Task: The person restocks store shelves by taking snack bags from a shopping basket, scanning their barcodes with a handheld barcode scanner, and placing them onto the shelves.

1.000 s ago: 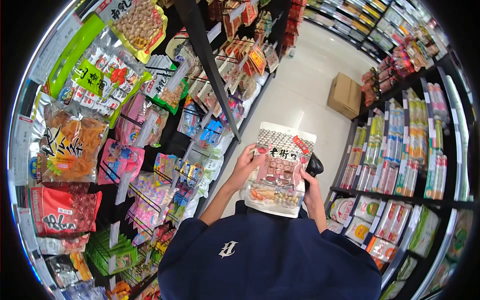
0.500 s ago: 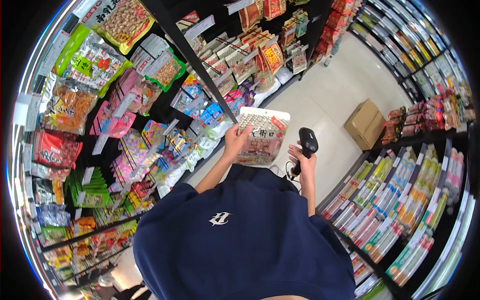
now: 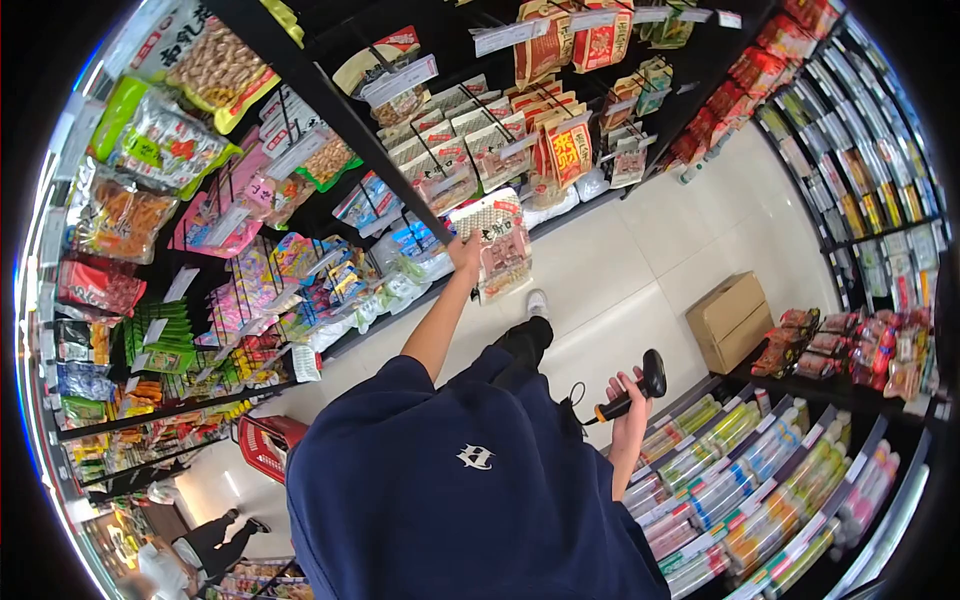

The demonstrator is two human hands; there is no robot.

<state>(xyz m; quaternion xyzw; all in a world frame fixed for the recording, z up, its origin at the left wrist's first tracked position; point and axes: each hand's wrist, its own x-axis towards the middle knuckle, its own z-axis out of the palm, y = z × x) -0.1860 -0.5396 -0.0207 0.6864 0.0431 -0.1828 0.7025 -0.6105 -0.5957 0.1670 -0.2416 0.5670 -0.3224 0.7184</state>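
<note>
My left hand (image 3: 465,255) is closed on the left edge of a snack bag (image 3: 503,245), a flat pack with a pale patterned top, dark lettering and brownish contents. It is held out at the shelf rack, close to the black upright post (image 3: 385,165). Similar pale packs (image 3: 440,165) hang on hooks just beyond. Off to the right, my right hand (image 3: 625,400) is wrapped round the handle of a black barcode scanner (image 3: 652,376), with a thin cord loop dangling near it. The scanner head points up and right, away from the bag.
A cardboard box (image 3: 728,320) stands on the tiled floor at right, by shelves of bottles and tubes (image 3: 740,470). Hanging snacks (image 3: 160,140) fill the left rack. A red basket (image 3: 268,445) and another person (image 3: 215,545) are at lower left.
My left hand has carried the snack bag left and toward the rack, arm stretched further. My right hand with the scanner has dropped lower and away from the bag. My body has turned and stepped.
</note>
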